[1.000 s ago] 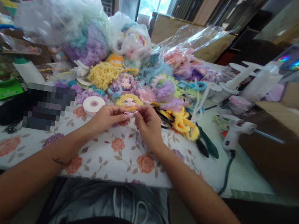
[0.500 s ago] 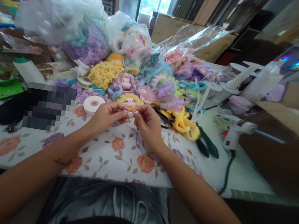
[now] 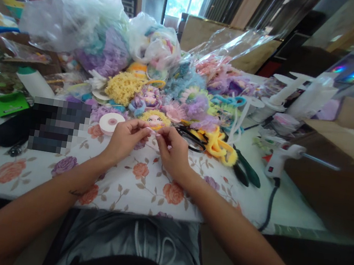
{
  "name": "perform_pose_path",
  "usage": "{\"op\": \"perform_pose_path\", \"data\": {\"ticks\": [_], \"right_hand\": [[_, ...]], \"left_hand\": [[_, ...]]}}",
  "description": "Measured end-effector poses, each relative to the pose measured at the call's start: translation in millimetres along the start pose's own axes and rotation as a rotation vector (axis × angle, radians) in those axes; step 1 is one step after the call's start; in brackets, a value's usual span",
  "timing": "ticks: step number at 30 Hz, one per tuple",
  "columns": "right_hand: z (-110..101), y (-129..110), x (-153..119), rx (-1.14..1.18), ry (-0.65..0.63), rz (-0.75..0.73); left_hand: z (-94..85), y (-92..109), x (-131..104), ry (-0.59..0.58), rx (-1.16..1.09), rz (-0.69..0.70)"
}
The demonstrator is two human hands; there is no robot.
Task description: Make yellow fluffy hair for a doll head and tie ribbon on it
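Both hands meet over the flowered cloth in the middle of the view. The fingertips of my left hand [image 3: 126,139] and my right hand [image 3: 173,150] pinch a small pale pink piece [image 3: 153,132], perhaps ribbon; its shape is mostly hidden by the fingers. Just behind the fingertips lies a yellow-haired doll face [image 3: 154,119]. A white ribbon spool [image 3: 111,123] sits beside my left hand. Black-handled scissors [image 3: 192,140] lie behind my right hand, next to fuzzy yellow strips [image 3: 217,145].
Plastic bags [image 3: 77,18] and coloured yarn heap up at the back. On the right are dark green-handled pliers [image 3: 248,170], a white glue gun [image 3: 278,160] with its cord, and a cardboard box [image 3: 341,176]. A black case [image 3: 8,128] lies left.
My hands have drawn slightly closer together, and the right fingers have shifted a little left. More of the scissors shows behind my right hand.
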State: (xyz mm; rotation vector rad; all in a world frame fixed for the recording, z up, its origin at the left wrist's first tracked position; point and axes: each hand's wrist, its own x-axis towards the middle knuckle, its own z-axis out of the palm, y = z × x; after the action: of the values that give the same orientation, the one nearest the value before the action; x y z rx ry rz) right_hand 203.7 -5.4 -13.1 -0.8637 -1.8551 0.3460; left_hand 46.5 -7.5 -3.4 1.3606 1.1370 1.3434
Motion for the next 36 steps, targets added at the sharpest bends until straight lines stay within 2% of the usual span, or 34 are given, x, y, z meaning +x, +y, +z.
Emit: {"op": "perform_pose_path", "data": {"ticks": [3, 8, 13, 23, 27, 33, 36], "right_hand": [[-0.6, -0.6, -0.1, -0.054, 0.046, -0.055], [-2.0, -3.8, -1.2, -0.101, 0.019, -0.092], [-1.3, -1.8, -2.2, -0.076, 0.016, -0.06], [0.9, -0.5, 0.0, -0.03, 0.04, 0.013], [0.9, -0.8, 0.3, -0.014, 0.048, 0.012], [0.5, 1.6, -1.8, -0.034, 0.019, -0.012], [0.7, 3.7, -2.9, -0.064, -0.018, -0.075]], "left_hand": [[2.0, -3.1, 0.7, -0.012, -0.094, -0.062], [2.8, -6.0, 0.7, -0.06, -0.192, -0.168], [2.9, -4.8, 0.9, -0.013, -0.199, -0.171], [0.5, -4.2, 0.3, 0.125, -0.012, 0.055], [-0.1, -3.8, 0.8, 0.097, 0.054, 0.237], [-2.5, -1.5, 0.8, 0.076, 0.245, 0.425], [-3.3, -0.1, -0.9, 0.106, 0.297, 0.437]]}}
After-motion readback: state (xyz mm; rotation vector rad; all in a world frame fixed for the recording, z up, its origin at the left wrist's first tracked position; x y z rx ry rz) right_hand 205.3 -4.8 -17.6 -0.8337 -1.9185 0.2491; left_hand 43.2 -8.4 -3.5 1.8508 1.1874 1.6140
